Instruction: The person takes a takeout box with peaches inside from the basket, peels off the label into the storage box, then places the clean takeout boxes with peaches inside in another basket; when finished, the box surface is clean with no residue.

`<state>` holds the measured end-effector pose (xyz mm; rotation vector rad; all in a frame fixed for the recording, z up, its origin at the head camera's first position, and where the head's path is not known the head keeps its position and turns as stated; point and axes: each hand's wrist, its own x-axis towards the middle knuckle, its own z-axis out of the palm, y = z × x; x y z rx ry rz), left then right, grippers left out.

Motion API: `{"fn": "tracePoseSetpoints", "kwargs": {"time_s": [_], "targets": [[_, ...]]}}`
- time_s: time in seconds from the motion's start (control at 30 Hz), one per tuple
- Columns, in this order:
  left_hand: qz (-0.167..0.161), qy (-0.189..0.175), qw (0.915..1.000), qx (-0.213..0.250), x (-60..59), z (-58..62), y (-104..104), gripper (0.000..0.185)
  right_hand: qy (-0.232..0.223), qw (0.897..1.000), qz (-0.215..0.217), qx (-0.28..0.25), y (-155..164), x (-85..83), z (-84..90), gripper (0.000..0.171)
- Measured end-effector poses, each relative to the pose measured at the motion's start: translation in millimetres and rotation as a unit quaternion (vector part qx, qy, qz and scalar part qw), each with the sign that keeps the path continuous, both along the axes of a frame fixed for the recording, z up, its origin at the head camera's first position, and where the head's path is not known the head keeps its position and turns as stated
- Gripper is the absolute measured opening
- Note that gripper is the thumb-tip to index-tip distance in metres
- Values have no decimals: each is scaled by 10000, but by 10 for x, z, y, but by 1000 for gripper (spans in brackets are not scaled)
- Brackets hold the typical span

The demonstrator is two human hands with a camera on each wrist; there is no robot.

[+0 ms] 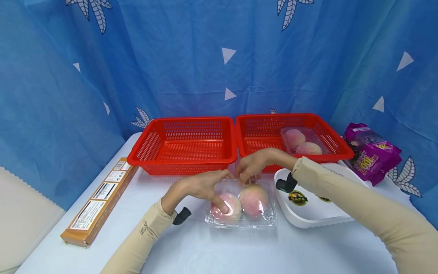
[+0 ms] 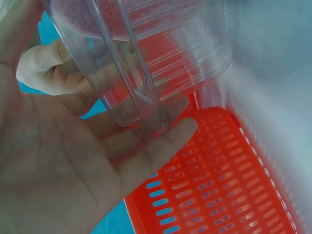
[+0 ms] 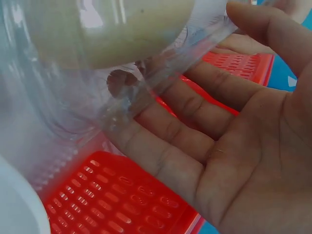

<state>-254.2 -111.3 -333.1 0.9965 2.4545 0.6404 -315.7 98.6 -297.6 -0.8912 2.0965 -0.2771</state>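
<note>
A clear plastic clamshell box (image 1: 239,224) with two pink-and-yellow peaches (image 1: 254,199) inside lies on the table in front of me. My left hand (image 1: 205,185) grips its back left part, the thumb over the lid above the left peach. In the left wrist view the fingers (image 2: 146,161) bend around the ridged plastic edge. My right hand (image 1: 254,163) holds the box at its back edge; in the right wrist view its fingers (image 3: 170,131) lie along the back wall and the thumb (image 3: 248,14) reaches the upper rim.
Two red plastic baskets (image 1: 181,161) stand side by side behind the box. The right one holds another clear box (image 1: 321,142) with two peaches. A white tray (image 1: 318,222) sits under my right forearm, beside a purple bag (image 1: 373,160). A long cardboard box (image 1: 99,201) lies at left.
</note>
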Motion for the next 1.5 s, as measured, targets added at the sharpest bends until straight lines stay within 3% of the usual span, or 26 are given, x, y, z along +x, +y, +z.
{"fn": "tracePoseSetpoints", "kwargs": {"time_s": [0.13,0.47,0.73,1.03,1.17,1.5], "targets": [[33,-44,10000,-32,-1,9,-3,93,-155,9995,-232,134,-24,-12,0,25],[40,2,9999,-107,1,6,-3,93,51,9999,-131,23,13,19,-53,33],[-88,-60,9999,-122,31,42,6,96,-578,9955,-671,-334,167,64,-160,38],[-353,127,9992,101,60,107,-36,88,-791,9905,-708,-871,301,149,-239,41],[-403,344,9982,278,63,138,-42,86,-893,9872,-673,-1138,352,182,-249,43],[-59,1125,9930,355,80,184,1,72,-774,9822,-711,-1554,484,284,-186,32]]}}
